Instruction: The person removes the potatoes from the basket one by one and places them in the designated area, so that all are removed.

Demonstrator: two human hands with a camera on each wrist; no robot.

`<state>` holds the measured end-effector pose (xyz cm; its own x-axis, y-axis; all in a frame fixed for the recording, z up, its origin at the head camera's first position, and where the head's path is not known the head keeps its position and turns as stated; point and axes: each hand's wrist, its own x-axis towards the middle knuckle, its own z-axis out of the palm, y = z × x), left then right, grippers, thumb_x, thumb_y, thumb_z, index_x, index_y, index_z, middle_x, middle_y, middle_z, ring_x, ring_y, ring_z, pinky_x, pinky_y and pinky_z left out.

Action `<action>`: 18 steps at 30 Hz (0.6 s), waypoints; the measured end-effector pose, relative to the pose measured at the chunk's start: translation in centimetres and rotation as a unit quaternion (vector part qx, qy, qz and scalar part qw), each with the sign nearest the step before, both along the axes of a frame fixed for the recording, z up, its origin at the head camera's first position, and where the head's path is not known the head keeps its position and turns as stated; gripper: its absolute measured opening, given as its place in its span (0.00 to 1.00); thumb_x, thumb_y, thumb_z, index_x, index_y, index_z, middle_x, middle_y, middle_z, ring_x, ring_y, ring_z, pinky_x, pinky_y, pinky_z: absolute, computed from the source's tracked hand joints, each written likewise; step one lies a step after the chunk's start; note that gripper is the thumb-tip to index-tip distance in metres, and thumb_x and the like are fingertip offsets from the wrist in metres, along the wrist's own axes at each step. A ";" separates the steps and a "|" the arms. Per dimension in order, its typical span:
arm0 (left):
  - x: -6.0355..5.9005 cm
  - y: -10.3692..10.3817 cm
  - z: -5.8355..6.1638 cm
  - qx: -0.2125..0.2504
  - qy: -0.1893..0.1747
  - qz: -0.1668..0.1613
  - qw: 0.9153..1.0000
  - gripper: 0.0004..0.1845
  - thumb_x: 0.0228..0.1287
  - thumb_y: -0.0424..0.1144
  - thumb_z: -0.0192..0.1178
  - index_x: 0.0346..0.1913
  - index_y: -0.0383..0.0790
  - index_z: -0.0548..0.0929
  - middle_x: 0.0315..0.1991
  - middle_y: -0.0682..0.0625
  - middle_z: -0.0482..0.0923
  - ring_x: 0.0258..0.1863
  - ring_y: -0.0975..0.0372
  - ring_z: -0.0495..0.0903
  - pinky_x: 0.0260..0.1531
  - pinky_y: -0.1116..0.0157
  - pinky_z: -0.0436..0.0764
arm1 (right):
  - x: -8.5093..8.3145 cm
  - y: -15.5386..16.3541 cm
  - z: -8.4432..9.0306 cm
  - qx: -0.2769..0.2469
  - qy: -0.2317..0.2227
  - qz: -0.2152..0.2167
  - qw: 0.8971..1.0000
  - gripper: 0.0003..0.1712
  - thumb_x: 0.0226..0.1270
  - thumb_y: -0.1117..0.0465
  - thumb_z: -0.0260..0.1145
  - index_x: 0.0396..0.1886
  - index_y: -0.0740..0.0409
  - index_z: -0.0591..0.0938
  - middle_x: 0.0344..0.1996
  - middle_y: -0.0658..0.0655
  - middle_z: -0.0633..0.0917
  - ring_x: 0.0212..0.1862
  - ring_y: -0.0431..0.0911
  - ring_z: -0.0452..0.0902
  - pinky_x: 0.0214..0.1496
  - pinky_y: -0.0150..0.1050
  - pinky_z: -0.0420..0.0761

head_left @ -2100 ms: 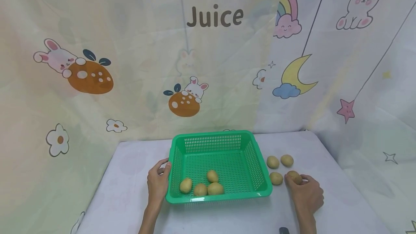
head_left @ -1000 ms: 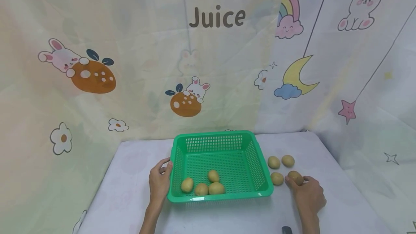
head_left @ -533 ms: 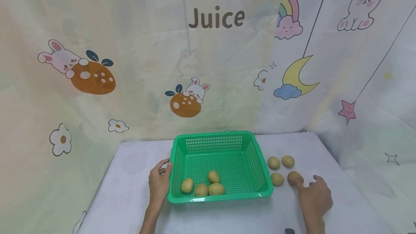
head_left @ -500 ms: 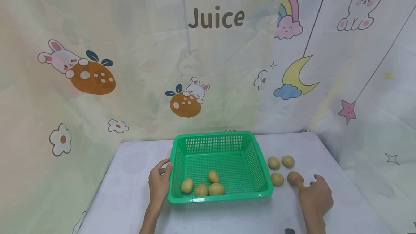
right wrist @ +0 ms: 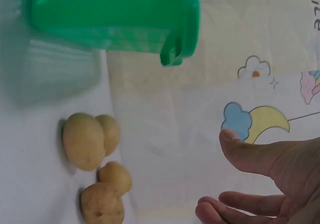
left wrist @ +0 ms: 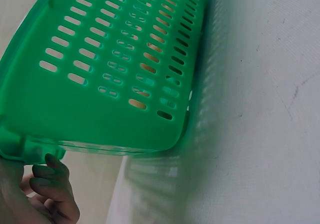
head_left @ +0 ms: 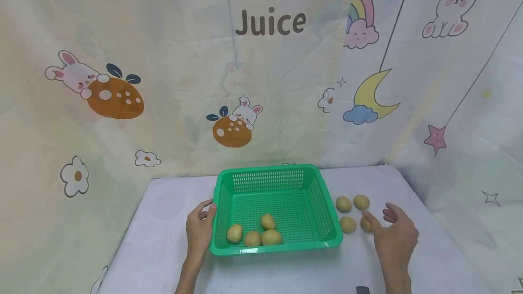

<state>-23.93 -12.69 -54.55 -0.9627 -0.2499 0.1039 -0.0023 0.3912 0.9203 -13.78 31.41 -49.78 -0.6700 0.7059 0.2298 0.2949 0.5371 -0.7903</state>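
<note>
A green slotted basket (head_left: 273, 248) stands mid-table with several potatoes (head_left: 261, 235) in its near half. My left hand (head_left: 200, 228) grips the basket's left rim; in the left wrist view its curled fingers (left wrist: 50, 184) sit under the basket (left wrist: 100, 84) edge. Several more potatoes lie on the table right of the basket. My right hand (head_left: 377, 218) hovers with spread fingers over the nearest potato (head_left: 365, 225), partly hiding it and holding nothing. The right wrist view shows the right hand (right wrist: 220, 171) apart from the loose potatoes (right wrist: 82, 141).
The table (head_left: 171, 203) wears a pale cloth. A cartoon-print curtain (head_left: 269, 80) hangs right behind it and along the right side. A small dark object (head_left: 361, 290) lies at the table's near edge, by my right wrist.
My right hand let go of the near-right potato, drew back, then lifted over it with fingers spread. The potato stays on the table. The left hand and basket have not moved.
</note>
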 end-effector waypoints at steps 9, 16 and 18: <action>0.0 0.0 -0.1 0.001 0.001 0.000 1.000 0.19 0.85 0.43 0.59 0.67 0.38 0.85 0.33 0.41 0.91 0.26 0.62 0.87 0.26 0.68 0.80 | -0.1 -2.7 1.7 0.006 0.050 0.058 0.997 0.35 0.54 0.59 0.90 0.62 0.62 0.89 0.54 0.65 0.93 0.53 0.56 0.90 0.44 0.20 0.71; -0.1 0.0 -0.2 0.007 0.001 -0.001 1.000 0.18 0.85 0.43 0.59 0.67 0.38 0.86 0.33 0.41 0.91 0.25 0.62 0.88 0.26 0.68 0.81 | -0.6 -5.1 2.3 0.039 0.076 0.107 0.991 0.32 0.49 0.63 0.92 0.56 0.60 0.92 0.48 0.60 0.95 0.44 0.40 0.89 0.48 0.19 0.73; -0.1 0.0 -0.3 0.007 0.001 -0.001 1.000 0.19 0.85 0.44 0.59 0.67 0.38 0.86 0.33 0.41 0.91 0.25 0.62 0.88 0.26 0.68 0.81 | -0.8 -5.9 2.5 0.030 0.070 0.118 0.990 0.32 0.50 0.63 0.91 0.57 0.60 0.92 0.49 0.60 0.95 0.46 0.46 0.89 0.51 0.25 0.74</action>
<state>-24.05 -12.68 -54.80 -0.9629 -0.2496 0.1023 0.0000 0.3791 0.9253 -14.54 25.50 -47.30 -0.7733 0.5159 0.3686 0.0461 0.6256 -0.7788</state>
